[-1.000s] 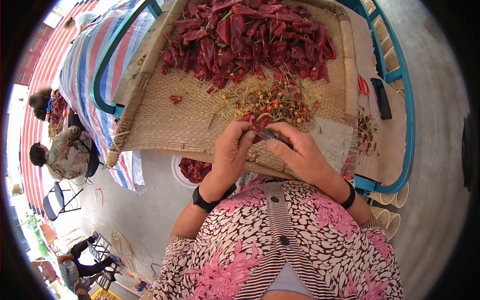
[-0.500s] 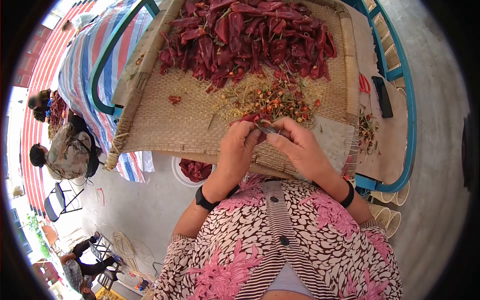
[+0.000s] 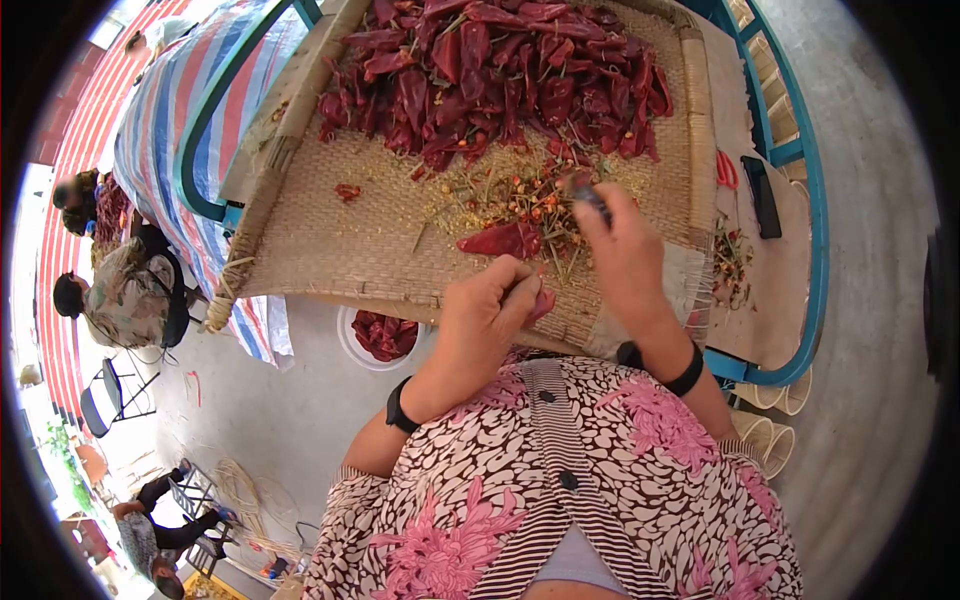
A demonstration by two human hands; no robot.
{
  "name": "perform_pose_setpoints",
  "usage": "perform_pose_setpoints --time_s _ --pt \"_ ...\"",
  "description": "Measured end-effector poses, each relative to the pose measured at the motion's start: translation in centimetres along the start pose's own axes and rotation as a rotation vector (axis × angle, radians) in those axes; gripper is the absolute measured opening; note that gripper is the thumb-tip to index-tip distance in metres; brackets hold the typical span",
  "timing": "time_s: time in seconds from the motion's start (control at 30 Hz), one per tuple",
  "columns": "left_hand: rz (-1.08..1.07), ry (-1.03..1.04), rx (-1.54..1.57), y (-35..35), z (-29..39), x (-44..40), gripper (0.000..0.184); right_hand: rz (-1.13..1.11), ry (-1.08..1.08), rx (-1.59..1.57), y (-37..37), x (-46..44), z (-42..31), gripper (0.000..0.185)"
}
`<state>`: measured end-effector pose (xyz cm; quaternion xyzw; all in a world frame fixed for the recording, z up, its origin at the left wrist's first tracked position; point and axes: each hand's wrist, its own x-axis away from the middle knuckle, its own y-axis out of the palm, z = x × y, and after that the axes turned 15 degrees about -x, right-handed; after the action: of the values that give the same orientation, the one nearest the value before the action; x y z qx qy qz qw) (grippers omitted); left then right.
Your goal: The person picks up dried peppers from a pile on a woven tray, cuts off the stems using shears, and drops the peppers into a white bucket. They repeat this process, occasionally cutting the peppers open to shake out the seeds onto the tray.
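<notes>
My left hand [image 3: 490, 310] is closed around a dried red chili pepper [image 3: 541, 306], and only part of the pepper shows past the fingers. Another chili pepper [image 3: 502, 240] lies on the woven tray [image 3: 350, 245] just beyond that hand. My right hand [image 3: 625, 250] grips a small dark tool [image 3: 590, 200], too blurred to tell its exact kind. It is raised over a scatter of cut stems and seeds [image 3: 530, 195]. A large heap of dried red chili peppers [image 3: 490, 75] covers the far part of the tray.
Below the tray's left side stands a white tub [image 3: 350, 335] of red peppers. On the right ledge lie red-handled scissors [image 3: 727, 170], a black phone [image 3: 762, 197] and more stems [image 3: 733, 262]. Blue metal rails [image 3: 820, 250] flank the tray. Several people sit at left.
My hands have moved apart. The right hand went up and right with the tool; the left lowered slightly with a pepper. A pepper now lies on the tray where the hands met.
</notes>
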<state>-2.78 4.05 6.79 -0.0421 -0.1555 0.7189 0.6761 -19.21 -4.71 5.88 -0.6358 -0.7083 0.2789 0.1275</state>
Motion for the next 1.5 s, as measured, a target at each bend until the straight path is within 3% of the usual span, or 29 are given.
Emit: perform_pose_setpoints --time_s 0.1,0.2,0.3,0.4,0.5,0.6,0.63,0.77,0.87,0.93,1.0,1.07,1.1,1.17,1.23,1.33,1.5 --pt "0.035 -0.082 0.035 -1.6 -0.4 1.7 0.013 -0.151 -0.042 -0.28 -0.5 -0.5 1.3 0.036" --pt "0.114 -0.193 0.041 -5.6 -2.0 4.1 0.014 -0.468 0.967 -1.274 -1.5 -1.8 3.0 0.041" --pt "0.248 -0.255 -0.211 -9.6 -4.7 6.7 0.017 -0.497 1.23 -1.646 -1.1 -1.5 3.2 0.041" --pt "0.338 -0.341 -0.516 -12.2 -11.4 7.8 0.021 -0.567 1.23 -1.666 -0.6 -1.2 3.9 0.035" --pt "0.392 -0.366 -0.665 -13.5 -21.3 7.8 0.023 -0.419 0.837 -0.966 0.6 -0.3 1.4 0.025" --pt "0.409 -0.453 -0.599 -14.5 -31.5 7.0 0.028 -0.431 0.925 -1.055 0.6 -0.6 1.4 0.018" --pt "0.405 -0.443 -0.675 -14.6 -33.4 6.7 0.03 -0.411 0.846 -0.953 1.0 -0.4 1.2 0.017" --pt "0.409 -0.417 -0.767 -14.1 -35.9 6.7 0.038 -0.434 0.808 -0.823 1.6 -0.1 0.7 0.018" --pt "0.699 -0.417 -0.512 -13.9 -35.4 6.3 0.04 -0.435 0.866 -0.846 1.3 -0.3 0.3 0.021" --pt "1.061 -0.217 -0.51 -12.0 -25.4 6.2 0.033 -0.372 0.911 -0.939 1.0 -0.2 0.7 0.025" --pt "1.1 -0.015 -0.655 -10.3 -17.1 7.0 0.025 -0.42 1.065 -1.334 0.4 -0.4 2.0 0.03" --pt "0.956 0.293 -0.754 -8.6 -10.9 6.9 0.024 -0.508 1.27 -1.725 0.1 -0.8 3.8 0.03" --pt "0.878 0.444 -0.801 -7.7 -8.4 6.6 0.023 -0.507 1.268 -1.733 0.2 -0.6 4.6 0.03" --pt "0.489 0.38 -0.758 -6.0 -4.5 5.2 0.025 -0.504 1.266 -1.751 0.2 -0.3 5.6 0.029" --pt "0.187 0.46 -0.815 -4.4 -2.6 2.7 0.028 -0.423 1.193 -1.674 -0.2 0.1 4.8 0.027" --pt "0.074 0.557 -0.908 -1.4 -3.0 -1.4 0.031 -0.308 1.068 -1.505 -0.4 0.2 4.1 0.024" --pt "0.139 0.502 -1.094 1.3 -4.0 -5.8 0.032 -0.246 1.019 -1.332 -0.9 0.5 3.3 0.024"
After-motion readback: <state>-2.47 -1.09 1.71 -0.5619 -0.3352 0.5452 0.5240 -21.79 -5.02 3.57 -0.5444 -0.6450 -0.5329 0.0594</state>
